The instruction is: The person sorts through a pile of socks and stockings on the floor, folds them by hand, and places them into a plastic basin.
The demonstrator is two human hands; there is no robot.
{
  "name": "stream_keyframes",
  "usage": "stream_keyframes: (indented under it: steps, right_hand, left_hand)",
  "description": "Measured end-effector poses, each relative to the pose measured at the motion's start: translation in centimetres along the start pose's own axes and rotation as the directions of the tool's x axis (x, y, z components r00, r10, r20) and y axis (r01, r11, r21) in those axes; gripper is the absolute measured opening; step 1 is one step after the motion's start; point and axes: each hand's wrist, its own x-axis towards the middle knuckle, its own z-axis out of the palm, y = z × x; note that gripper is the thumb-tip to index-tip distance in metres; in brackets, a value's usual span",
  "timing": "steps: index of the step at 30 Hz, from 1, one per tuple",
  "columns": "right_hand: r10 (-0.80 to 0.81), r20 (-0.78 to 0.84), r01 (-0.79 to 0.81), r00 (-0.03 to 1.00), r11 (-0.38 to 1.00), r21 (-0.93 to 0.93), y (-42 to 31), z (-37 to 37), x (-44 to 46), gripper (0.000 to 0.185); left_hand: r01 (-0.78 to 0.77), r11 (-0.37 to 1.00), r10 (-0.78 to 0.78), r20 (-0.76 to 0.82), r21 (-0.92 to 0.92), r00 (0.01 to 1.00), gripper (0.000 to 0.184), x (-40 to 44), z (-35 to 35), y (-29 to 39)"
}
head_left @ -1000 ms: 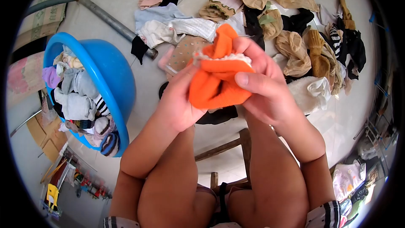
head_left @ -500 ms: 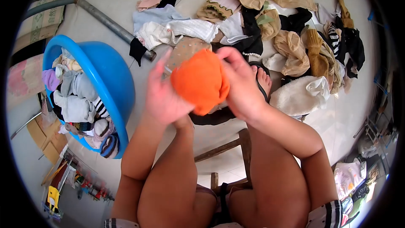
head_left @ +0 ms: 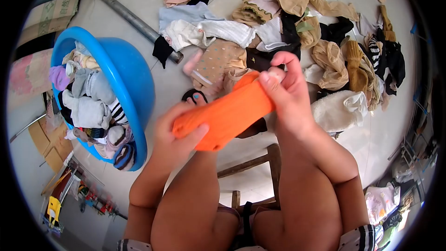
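Observation:
An orange sock (head_left: pixel 227 116) is stretched between my two hands above my knees. My left hand (head_left: pixel 179 132) grips its lower left end, thumb on top. At the upper right end, my right hand (head_left: pixel 290 90) pinches the fabric between thumb and fingers. Just beyond the sock, a brown dotted sock (head_left: pixel 218 62) lies on the floor by my feet. To my left stands a blue basin (head_left: pixel 127 79), tilted toward me, with rolled socks (head_left: pixel 88 111) in it.
Loose socks are spread over the tiled floor, among them white ones (head_left: pixel 227 31), tan ones (head_left: pixel 330 62) and a cream fluffy one (head_left: pixel 337 109). A metal pole (head_left: pixel 127 18) lies behind the basin. A wooden stool frame (head_left: pixel 274 167) shows between my legs.
The orange sock has gone from a bunched ball to a stretched length. My left hand has closed on one end, and my right hand has moved right with the other.

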Motion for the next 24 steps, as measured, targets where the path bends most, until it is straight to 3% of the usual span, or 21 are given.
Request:
stream_keyframes:
  steps: [1, 2, 3, 4, 5, 6, 7, 8, 9, 11, 12, 13, 15, 16, 17, 18, 19, 21, 22, 23, 24]
  right_hand:
    - [-0.013, 0.063, 0.017, 0.998, 0.997, -0.071, 0.3, 0.1, -0.3, 0.027]
    - [0.057, 0.175, -0.023, 0.983, 0.981, -0.193, 0.5, 0.2, -0.7, 0.031]
    - [0.074, 0.272, -0.08, 0.959, 0.997, 0.009, 1.2, 0.9, -0.8, 0.032]
    - [0.077, 0.243, -0.048, 0.967, 0.991, -0.123, 1.6, 0.5, -0.6, 0.03]
    - [0.077, 0.213, -0.021, 0.974, 0.967, -0.254, 2.1, -0.2, -0.3, 0.028]
    - [0.114, 0.139, -0.066, 0.984, 0.948, -0.311, 2.9, -1.1, 0.1, 0.024]
    - [0.146, 0.065, -0.113, 0.987, 0.925, -0.364, 3.5, -2.0, 0.5, 0.021]
    - [0.152, 0.074, -0.111, 0.986, 0.914, -0.391, 3.9, -2.8, 0.7, 0.022]
    - [0.153, 0.08, -0.109, 0.985, 0.912, -0.395, 4.0, -3.0, 0.8, 0.022]
    - [0.152, 0.064, -0.1, 0.986, 0.858, -0.503, 4.3, -3.4, 0.9, 0.023]
    - [0.154, 0.077, -0.084, 0.985, 0.822, -0.564, 4.5, -3.8, 1.0, 0.024]
    - [0.15, 0.071, -0.084, 0.986, 0.82, -0.566, 4.8, -4.5, 1.4, 0.024]
    - [-0.184, 0.114, 0.196, 0.976, 0.528, -0.826, 5.0, -6.2, 2.2, 0.029]
    - [-0.307, 0.061, 0.206, 0.95, 0.468, -0.859, 4.3, -6.8, 2.7, 0.037]
    - [-0.465, 0.113, 0.28, 0.878, 0.307, -0.91, 3.9, -7.9, 3.7, 0.045]
    - [-0.568, 0.125, 0.23, 0.813, 0.118, -0.966, 3.4, -8.5, 4.2, 0.048]
    - [-0.659, 0.163, 0.155, 0.734, -0.072, -0.985, 2.7, -9.0, 4.7, 0.051]
    - [-0.49, 0.17, 0.109, 0.855, -0.15, -0.983, 2.4, -12.1, 5.6, 0.052]
    - [-0.379, 0.156, 0.081, 0.912, -0.207, -0.975, 2.9, -14.5, 6.1, 0.044]
    - [-0.378, 0.155, 0.078, 0.913, -0.21, -0.974, 2.3, -14.2, 6.0, 0.044]
    - [-0.326, -0.052, 0.013, 0.944, 0.196, -0.981, 1.8, -13.8, 5.8, 0.037]
  left_hand:
    - [-0.056, 0.991, 0.056, 0.001, 0.122, 0.998, 0.023, -1.1, -0.8, 0.4]
    - [-0.164, 0.968, 0.185, -0.099, 0.192, 0.978, 0.024, -2.3, -1.6, 0.1]
    - [-0.26, 0.927, 0.315, -0.184, 0.272, 0.931, 0.025, -3.5, -2.8, -0.6]
    - [-0.413, 0.777, 0.571, -0.254, 0.475, 0.781, 0.03, -4.7, -5.9, -2.3]
    - [-0.378, 0.781, 0.584, -0.367, 0.498, 0.724, 0.029, -6.2, -8.2, -1.2]
    - [-0.427, 0.78, 0.624, -0.621, 0.457, 0.474, 0.024, -5.9, -8.4, 0.7]
    - [-0.069, 0.596, 0.784, -0.562, 0.8, 0.263, 0.031, -6.8, -9.1, 3.8]
    - [0.176, 0.264, 0.947, -0.289, 0.948, 0.14, 0.024, -7.4, -13.3, 3.3]
    - [0.023, 0.293, 0.939, -0.292, 0.956, 0.182, 0.023, -5.7, -13.6, 4.3]
    - [0.305, 0.253, 0.806, -0.375, 0.918, 0.458, 0.026, -5.7, -15.1, 3.6]
    - [0.419, 0.146, 0.606, -0.416, 0.896, 0.678, 0.035, -5.2, -15.6, 3.2]
    - [0.341, 0.148, 0.507, -0.368, 0.928, 0.78, 0.039, -5.1, -16.2, 1.7]
    - [0.361, 0.31, 0.481, -0.472, 0.88, 0.738, 0.037, -3.9, -13.3, 1.6]
    - [0.353, 0.315, 0.478, -0.468, 0.881, 0.743, 0.037, -3.4, -12.0, 1.8]
    - [0.285, 0.267, 0.607, -0.39, 0.921, 0.693, 0.036, -3.1, -10.8, 2.2]
    - [0.226, 0.21, 0.721, -0.307, 0.951, 0.621, 0.036, -2.8, -10.0, 2.4]
    - [0.226, 0.219, 0.721, -0.313, 0.949, 0.618, 0.036, -2.5, -9.7, 2.3]
    - [-0.001, 0.181, 0.742, -0.136, 0.983, 0.657, 0.034, -1.9, -9.0, 2.2]
    - [-0.035, 0.211, 0.71, -0.129, 0.977, 0.692, 0.032, -1.4, -7.9, 2.1]
    - [-0.037, 0.215, 0.71, -0.13, 0.976, 0.692, 0.032, -1.1, -6.9, 1.8]
    - [-0.115, 0.321, 0.621, -0.117, 0.94, 0.775, 0.031, -0.8, -5.8, 1.4]
